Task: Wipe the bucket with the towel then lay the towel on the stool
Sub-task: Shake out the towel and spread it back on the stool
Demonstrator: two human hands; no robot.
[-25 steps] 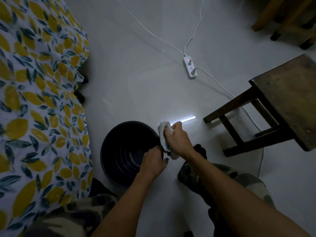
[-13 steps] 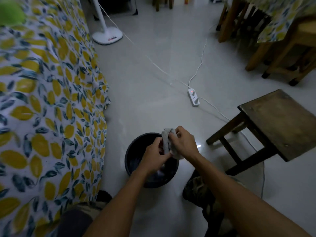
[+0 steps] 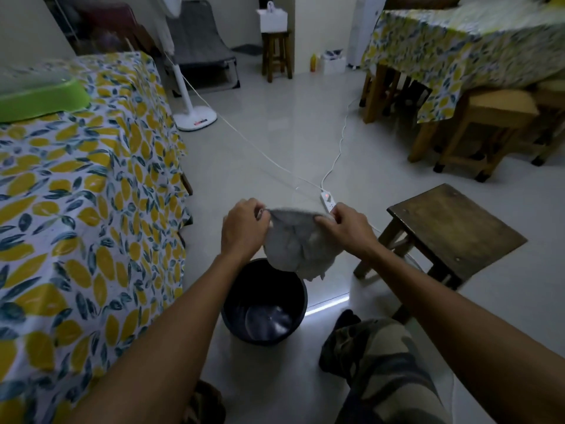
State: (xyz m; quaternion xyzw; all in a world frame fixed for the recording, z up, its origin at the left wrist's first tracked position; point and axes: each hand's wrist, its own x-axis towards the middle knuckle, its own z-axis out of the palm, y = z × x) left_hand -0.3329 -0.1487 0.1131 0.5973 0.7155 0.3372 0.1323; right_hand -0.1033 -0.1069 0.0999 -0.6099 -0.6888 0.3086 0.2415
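Note:
A grey towel (image 3: 298, 243) hangs spread out between my two hands, above the far rim of the bucket. My left hand (image 3: 243, 229) pinches its left top corner and my right hand (image 3: 347, 228) pinches its right top corner. The black bucket (image 3: 264, 304) stands upright on the floor just below, open and with nothing in it. The dark wooden stool (image 3: 452, 228) stands to the right of my right hand, its top bare.
A table with a lemon-print cloth (image 3: 76, 209) and a green tub (image 3: 39, 99) fills the left. A white power strip (image 3: 326, 199) and cables cross the floor behind the towel. A fan base (image 3: 195, 119) and more wooden stools (image 3: 489, 117) stand farther back.
Both hands rose from the bucket's rim and pulled apart, spreading the bunched towel open in the air. The view tilted up and shows more of the room.

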